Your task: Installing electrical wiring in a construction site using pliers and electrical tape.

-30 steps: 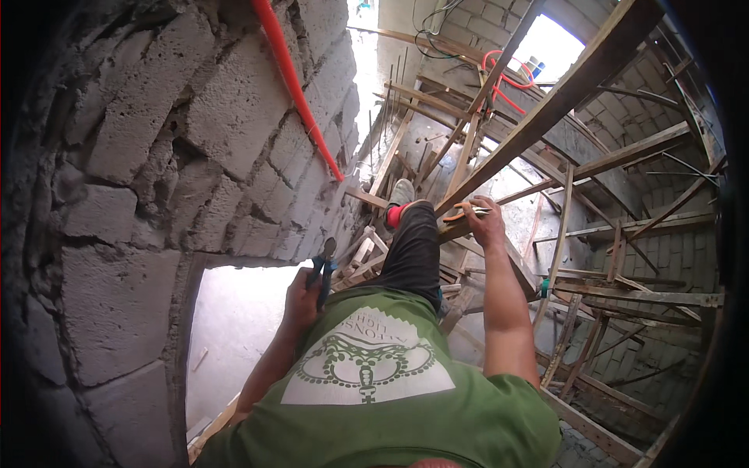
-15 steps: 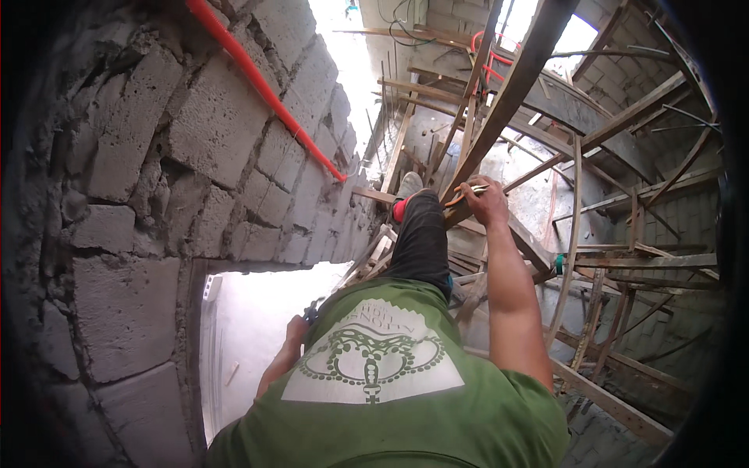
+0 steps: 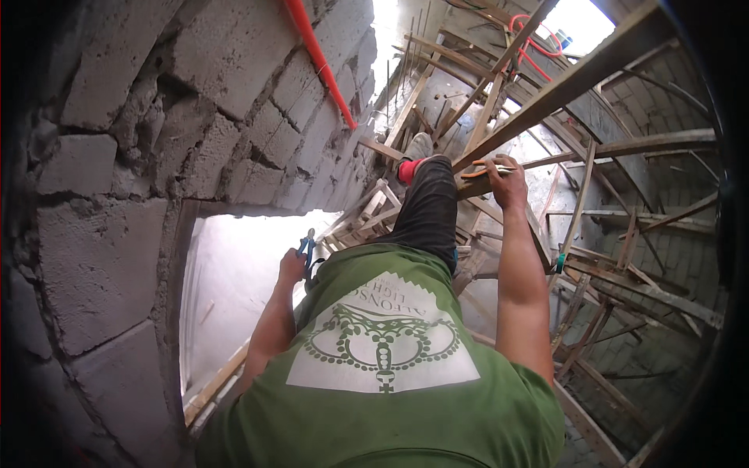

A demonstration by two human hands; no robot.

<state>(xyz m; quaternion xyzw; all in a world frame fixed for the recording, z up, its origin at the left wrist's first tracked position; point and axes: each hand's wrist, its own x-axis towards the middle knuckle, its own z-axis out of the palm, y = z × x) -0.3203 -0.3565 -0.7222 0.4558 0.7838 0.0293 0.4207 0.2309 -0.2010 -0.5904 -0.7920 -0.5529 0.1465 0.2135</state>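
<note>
Two-handed hold, head view. The hands stood well apart, one to each side of the trousers [image 3: 420, 214], and each was closed on a tool of its own. The left hand [image 3: 292, 267] gripped the blue pliers [image 3: 307, 249] beside the shirt [image 3: 437, 425]; these lay on its inner side, their long axis running roughly away from the body, head outward. The right hand [image 3: 509, 187], farther out and on a nearly straight arm, pinched the orange tool [image 3: 476, 172] between thumb and fingers. This one lay along the hand's far edge, its long axis set crosswise: orange handles toward the left, pale end toward the right. The two axes thus stood nearly square to each other. Of the two hands, the right was clearly the nearer to the beam [image 3: 567, 86], which slanted from just beside it toward the upper right; whether skin met wood could not be told. The left hand lay nearer the block wall [image 3: 101, 265], down which the red pipe [image 3: 322, 66] ran.
</note>
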